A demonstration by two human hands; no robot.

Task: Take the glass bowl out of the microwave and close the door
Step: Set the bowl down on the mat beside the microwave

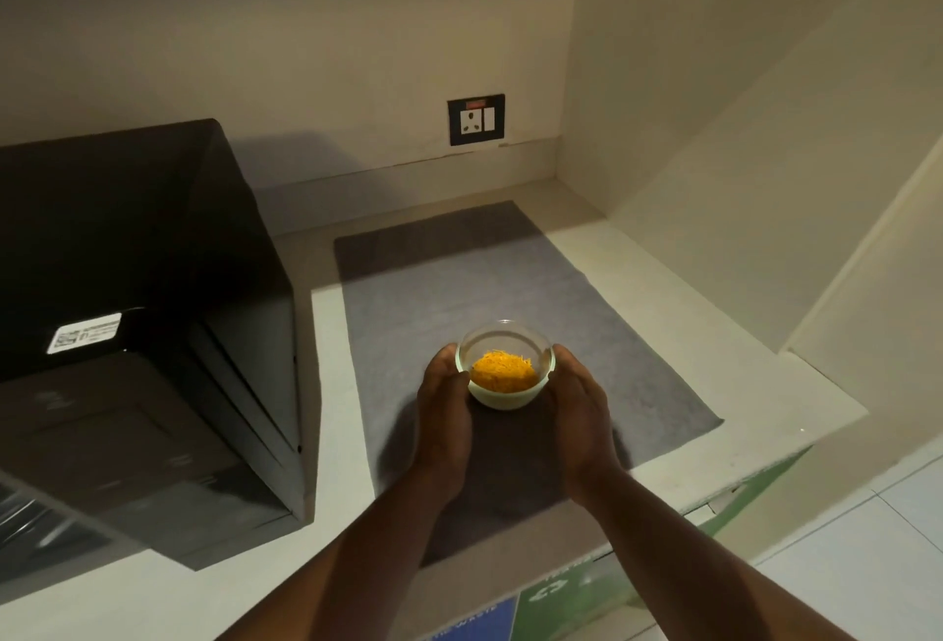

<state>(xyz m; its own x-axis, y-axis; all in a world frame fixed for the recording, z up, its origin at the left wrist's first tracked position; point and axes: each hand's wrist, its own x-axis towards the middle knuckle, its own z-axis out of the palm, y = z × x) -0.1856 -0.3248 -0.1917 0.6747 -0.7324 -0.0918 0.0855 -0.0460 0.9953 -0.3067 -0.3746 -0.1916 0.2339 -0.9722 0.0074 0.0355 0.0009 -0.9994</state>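
A small glass bowl [505,364] holding orange shredded food sits over the grey mat [602,314] on the counter. My left hand [443,411] cups its left side and my right hand [579,405] cups its right side, both touching the bowl. I cannot tell whether the bowl rests on the mat or hangs just above it. The black microwave [127,252] stands at the left, and its door [102,482] hangs open toward me at the lower left.
A wall socket [476,120] is on the back wall. A side wall and a raised ledge [816,370] bound the counter on the right. The counter's front edge runs below my forearms, with blue and green bins [561,599] underneath.
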